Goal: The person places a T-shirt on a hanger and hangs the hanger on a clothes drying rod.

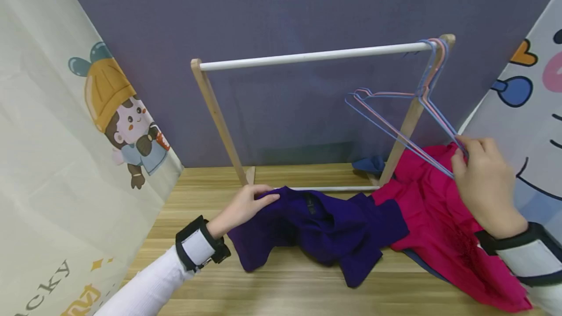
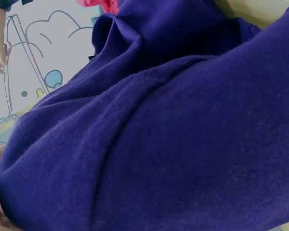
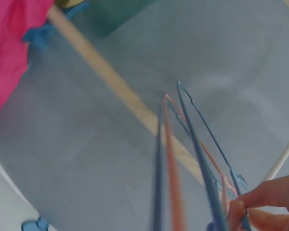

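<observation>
Front of the rack (image 1: 316, 56), by its left post: left hand (image 1: 243, 206) pinches the left edge of the purple shirt (image 1: 325, 226), thumb on my side of the fabric. I judge the hold lifts that edge so the neck doesn't lie flat; its label (image 1: 311, 204) faces me. Forearm slants in from lower left, back of the hand up.

Shirt itself: in loose folds on the table (image 1: 246, 296), in front of the rack's lower bar, right side lapping over the pink cloth (image 1: 439, 228).

Foot of the rack's right post: a blue cloth (image 1: 371, 165). Purpose there, I can't tell.

Right end of the rack's rail: hangers (image 1: 424, 92), blue and pink, hooked over it and bunched near the post. I take it the post stops them sliding off.

Pink cloth: heaped in front of and to the right of that post, a dark cloth (image 1: 423, 263) showing beneath; set aside, I'd guess.

Front of the rack's right post, above the pink: right hand (image 1: 485, 184) pinches the hangers by their near corner, thumb against forefinger. From the right wrist I make out a blue wire at the fingertips; how many are caught, I can't tell. I read the corner hold as angling them towards me. Forearm from lower right, fingers pointing up and left.
</observation>
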A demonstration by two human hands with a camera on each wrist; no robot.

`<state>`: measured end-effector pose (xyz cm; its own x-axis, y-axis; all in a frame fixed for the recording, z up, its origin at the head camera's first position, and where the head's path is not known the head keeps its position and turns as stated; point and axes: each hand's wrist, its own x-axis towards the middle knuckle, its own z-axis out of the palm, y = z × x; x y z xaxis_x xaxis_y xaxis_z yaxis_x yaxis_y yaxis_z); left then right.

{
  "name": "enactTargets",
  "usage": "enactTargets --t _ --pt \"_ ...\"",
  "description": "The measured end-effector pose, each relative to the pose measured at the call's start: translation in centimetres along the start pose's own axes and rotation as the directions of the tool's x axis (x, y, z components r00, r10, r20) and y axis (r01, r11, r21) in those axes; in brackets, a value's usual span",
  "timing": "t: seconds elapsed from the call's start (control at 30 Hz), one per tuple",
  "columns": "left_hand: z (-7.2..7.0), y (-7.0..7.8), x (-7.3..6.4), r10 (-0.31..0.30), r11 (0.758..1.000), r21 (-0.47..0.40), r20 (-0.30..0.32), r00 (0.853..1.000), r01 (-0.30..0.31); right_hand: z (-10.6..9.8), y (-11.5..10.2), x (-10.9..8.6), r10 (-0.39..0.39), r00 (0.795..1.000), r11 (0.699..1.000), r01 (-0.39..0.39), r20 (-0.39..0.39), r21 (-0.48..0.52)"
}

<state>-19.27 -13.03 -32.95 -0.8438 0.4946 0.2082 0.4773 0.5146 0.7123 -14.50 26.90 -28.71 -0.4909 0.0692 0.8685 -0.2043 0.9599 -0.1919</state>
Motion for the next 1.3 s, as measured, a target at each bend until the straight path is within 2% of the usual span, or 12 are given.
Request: enactTargets --t 0.1,0.17,0.27,0.5,0.63,0.8,0.87,1.03,1.13,1.3 --pt "0.0 -0.2 -0.1 -0.021 1.000 -0.003 0.006 1.000 0.021 -0.4 0.0 0.4 0.086 0.991 0.995 -0.090 0.104 0.042" --pt "0.0 -0.2 -0.2 -0.032 0.999 -0.004 0.004 0.999 0.032 -0.7 0.0 0.9 0.140 0.973 0.984 -0.157 0.181 0.079" --pt "0.0 -0.4 -0.2 -0.016 1.000 0.007 -0.003 1.000 0.016 -0.9 -0.2 1.4 0.194 0.946 0.962 -0.235 0.260 0.139" --pt "0.0 -0.7 -0.1 0.040 0.999 0.030 -0.016 0.999 -0.040 -1.3 -0.6 2.2 0.216 0.938 0.923 -0.286 0.269 0.256" --pt "-0.1 -0.8 -0.1 0.051 0.999 0.017 -0.021 0.998 -0.051 -1.6 -0.6 2.2 0.243 0.919 0.910 -0.326 0.309 0.255" --pt "-0.2 -0.9 -0.2 0.034 0.999 0.000 -0.029 0.999 -0.034 -2.2 -0.1 1.6 0.260 0.879 0.867 -0.395 0.400 0.303" --pt "-0.3 -0.9 -0.2 0.026 1.000 -0.005 -0.041 0.999 -0.026 -2.5 0.3 1.2 0.251 0.856 0.858 -0.413 0.452 0.306" --pt "-0.5 -1.2 -0.2 -0.004 0.999 -0.044 -0.076 0.997 0.000 -3.2 1.5 0.2 0.222 0.782 0.877 -0.421 0.582 0.231" --pt "-0.6 -1.5 -0.3 -0.022 0.998 -0.056 -0.089 0.996 0.017 -3.7 2.3 -0.3 0.201 0.751 0.886 -0.413 0.629 0.210" --pt "-1.1 -2.0 -0.4 -0.030 0.999 -0.024 -0.118 0.993 0.027 -4.4 3.5 -1.0 0.206 0.719 0.862 -0.455 0.664 0.225"
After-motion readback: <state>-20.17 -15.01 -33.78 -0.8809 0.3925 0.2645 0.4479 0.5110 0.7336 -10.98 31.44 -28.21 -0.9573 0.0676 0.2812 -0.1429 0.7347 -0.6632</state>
